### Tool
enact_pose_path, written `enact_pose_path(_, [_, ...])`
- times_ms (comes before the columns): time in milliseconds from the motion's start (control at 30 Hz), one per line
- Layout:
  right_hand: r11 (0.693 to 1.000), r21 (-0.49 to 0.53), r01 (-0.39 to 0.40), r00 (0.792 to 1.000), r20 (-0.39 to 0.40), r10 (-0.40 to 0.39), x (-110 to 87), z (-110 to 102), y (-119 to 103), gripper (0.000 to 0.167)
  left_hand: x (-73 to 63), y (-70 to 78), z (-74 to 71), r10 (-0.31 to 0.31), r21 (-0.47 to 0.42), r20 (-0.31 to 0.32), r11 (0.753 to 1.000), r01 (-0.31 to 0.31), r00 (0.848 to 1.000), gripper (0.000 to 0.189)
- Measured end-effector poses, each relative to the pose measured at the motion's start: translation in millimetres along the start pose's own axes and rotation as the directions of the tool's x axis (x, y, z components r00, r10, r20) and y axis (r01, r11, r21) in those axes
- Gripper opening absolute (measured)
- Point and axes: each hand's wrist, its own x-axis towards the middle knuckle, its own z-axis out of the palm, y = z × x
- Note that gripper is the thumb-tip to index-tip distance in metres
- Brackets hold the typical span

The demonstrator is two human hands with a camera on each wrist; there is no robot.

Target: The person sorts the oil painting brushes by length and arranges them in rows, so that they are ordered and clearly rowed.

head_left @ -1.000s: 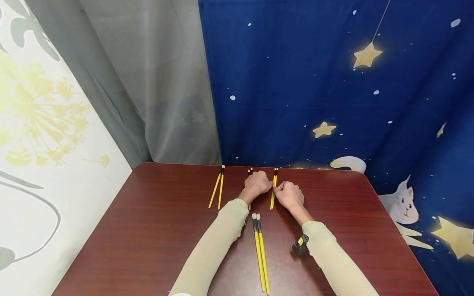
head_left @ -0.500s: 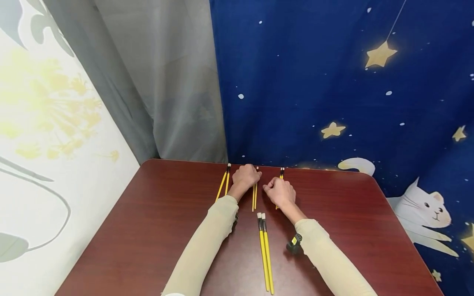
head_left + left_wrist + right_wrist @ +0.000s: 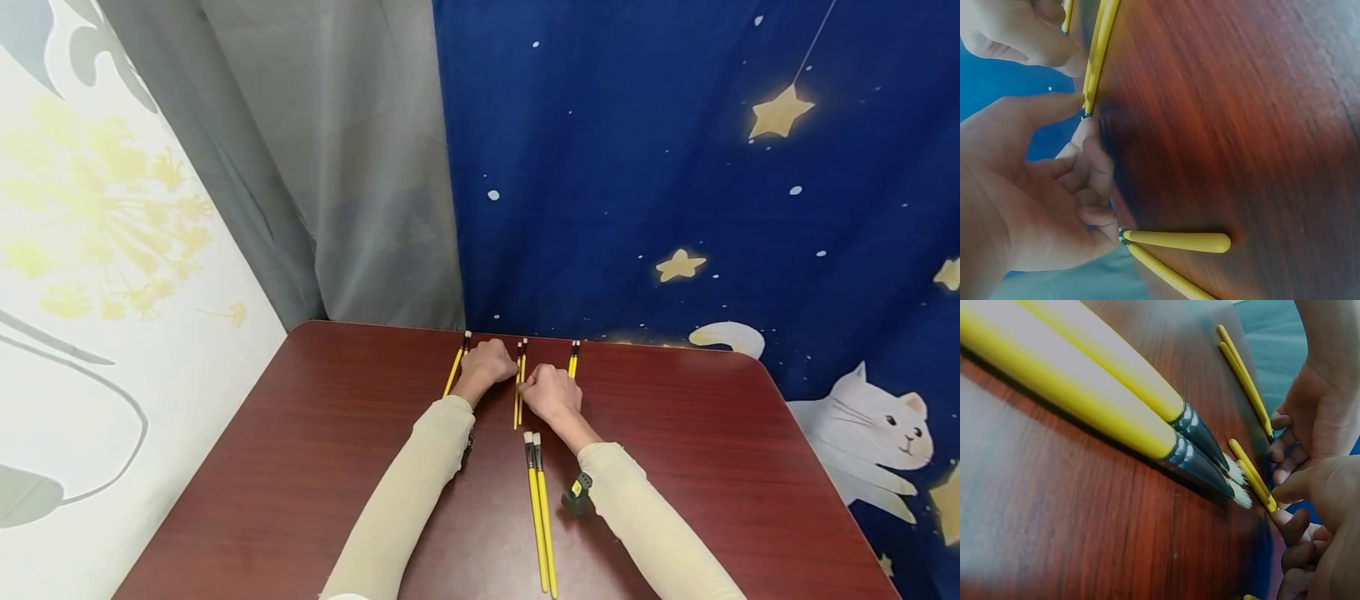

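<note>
Two thin yellow-handled paintbrushes (image 3: 518,400) lie side by side in the middle of the far part of the table. From their left, my left hand (image 3: 489,364) pinches them between thumb and fingertips, near the dark ferrules. My right hand (image 3: 551,388) pinches the same pair from the right, slightly lower on the handles. In the left wrist view the thumb of the left hand (image 3: 1029,187) lies against the handles (image 3: 1099,59). The right wrist view has the right hand (image 3: 1329,512) at this pair (image 3: 1254,478).
Another brush pair (image 3: 455,371) lies to the left, partly behind the left hand. A third pair (image 3: 573,360) is on the right, its lower handles covered by the right hand. Two larger flat brushes (image 3: 542,517) lie nearer on the red-brown table (image 3: 315,500). Curtains (image 3: 600,167) hang behind.
Both hands have moved left, from the right-hand brush pair to the middle pair. The left hand has crossed to the middle pair's left side. The head view has shifted slightly.
</note>
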Motion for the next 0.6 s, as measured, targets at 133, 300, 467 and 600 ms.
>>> enact_pose_path(133, [1.000,-0.019,-0.012,1.000,0.010,0.012,0.6,1,-2,0.029,-2.8,3.3,-2.2,-0.011,0.018,0.040,1.000,0.010,0.999,0.034])
enact_pose_path(300, [0.999,-0.041,-0.013,0.999,0.044,0.015,2.8,1,-4,0.037,-4.6,7.3,0.6,-0.034,0.060,0.027,0.998,0.033,0.999,0.026])
enact_pose_path(467, [0.995,-0.101,-0.014,0.998,0.063,0.021,2.9,-1,-6,0.034,-8.8,14.5,2.1,-0.043,0.097,0.038,0.995,0.039,0.998,0.025])
enact_pose_path(600, [0.991,-0.131,-0.006,0.998,0.060,0.014,1.9,-2,-7,0.030,-8.9,18.6,3.5,-0.056,0.137,0.032,0.989,0.052,0.998,0.025])
